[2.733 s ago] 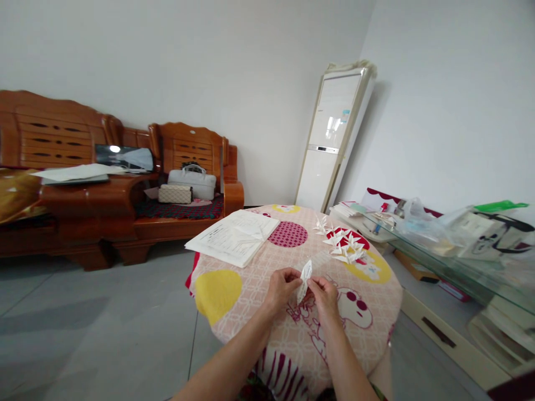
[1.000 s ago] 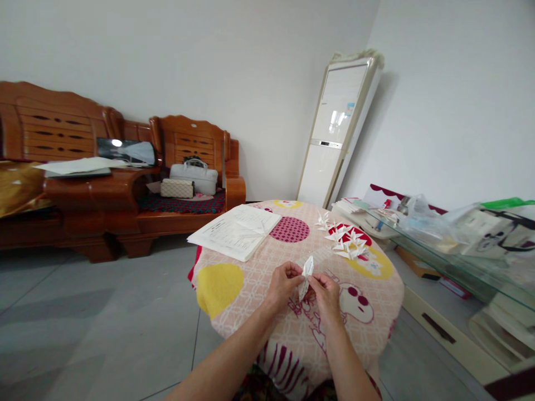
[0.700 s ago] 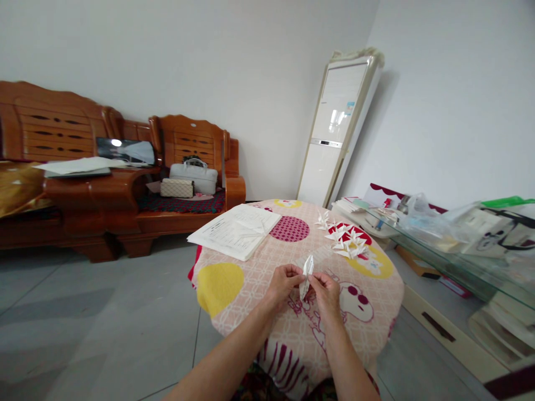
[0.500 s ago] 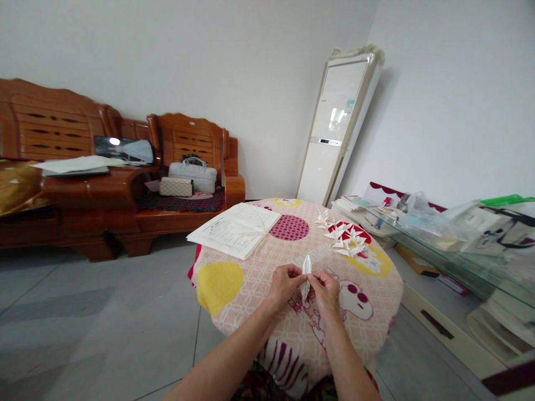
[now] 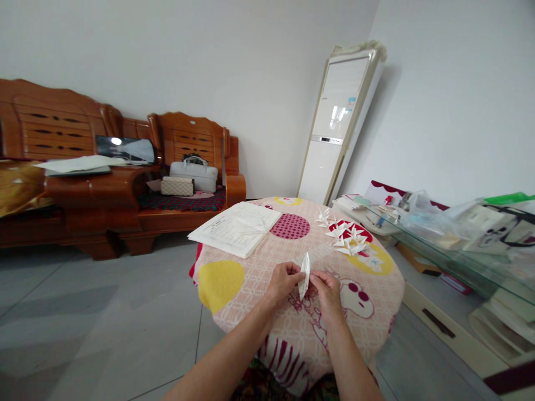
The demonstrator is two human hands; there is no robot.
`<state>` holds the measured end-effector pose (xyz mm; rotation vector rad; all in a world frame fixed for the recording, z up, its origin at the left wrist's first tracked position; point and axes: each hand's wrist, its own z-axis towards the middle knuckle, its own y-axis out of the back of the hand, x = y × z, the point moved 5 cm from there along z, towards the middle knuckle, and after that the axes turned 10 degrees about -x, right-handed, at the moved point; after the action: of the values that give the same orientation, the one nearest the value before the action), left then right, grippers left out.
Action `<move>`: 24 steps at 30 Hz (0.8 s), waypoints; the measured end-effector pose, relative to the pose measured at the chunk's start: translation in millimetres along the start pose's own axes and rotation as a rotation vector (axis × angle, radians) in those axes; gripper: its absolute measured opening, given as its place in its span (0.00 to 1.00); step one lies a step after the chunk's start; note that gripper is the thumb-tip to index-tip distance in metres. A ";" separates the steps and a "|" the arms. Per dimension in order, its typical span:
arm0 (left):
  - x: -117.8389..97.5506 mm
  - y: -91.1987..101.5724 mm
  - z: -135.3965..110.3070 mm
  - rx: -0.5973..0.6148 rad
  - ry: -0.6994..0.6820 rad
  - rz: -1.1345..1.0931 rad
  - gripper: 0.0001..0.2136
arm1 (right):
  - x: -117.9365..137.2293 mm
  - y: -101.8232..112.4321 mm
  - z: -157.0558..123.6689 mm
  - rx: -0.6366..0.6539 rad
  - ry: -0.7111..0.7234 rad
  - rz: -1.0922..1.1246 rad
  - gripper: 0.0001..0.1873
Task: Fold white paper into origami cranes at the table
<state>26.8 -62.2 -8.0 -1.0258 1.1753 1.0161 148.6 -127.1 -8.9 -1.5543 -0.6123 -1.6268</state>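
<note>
Above the near half of the cloth-covered round table [image 5: 267, 253], the left hand [image 5: 282, 282] pinches a slim piece of folded white paper [image 5: 304, 277] between thumb and fingers, its pointed ends turned up and down. The right hand [image 5: 328, 288] faces it from the other side, thumb and fingertips drawn close together at the paper's right edge; whether they grip it or sit just beside it, I cannot tell. Both bare forearms reach in over the table's near edge.

On the table's left side lies a stack of printed sheets [image 5: 225, 231], with a loose folded sheet [image 5: 251, 224] on top. Toward the table's far right, crane-like origami figures [image 5: 350, 242] crowd together, several of them over a red patch of the cloth.

Right of the table stands a glass-topped cabinet [image 5: 455, 257] bearing a crumpled clear plastic bag [image 5: 424, 213] among other clutter. Beyond the table rises a white floor-standing air conditioner [image 5: 330, 128]. Left of the table and farther back, a carved wooden armchair [image 5: 194, 131] holds a pale grey handbag [image 5: 198, 175] and a small patterned purse [image 5: 178, 186], side by side.
</note>
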 end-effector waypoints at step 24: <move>6.0 -6.0 -2.7 0.086 0.153 -0.198 0.13 | -3.0 -1.6 2.1 0.078 -0.118 0.171 0.12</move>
<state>32.7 -65.7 -13.7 -1.1420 1.2036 0.7365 148.4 -123.9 -11.3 -1.6075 -0.5820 -1.3766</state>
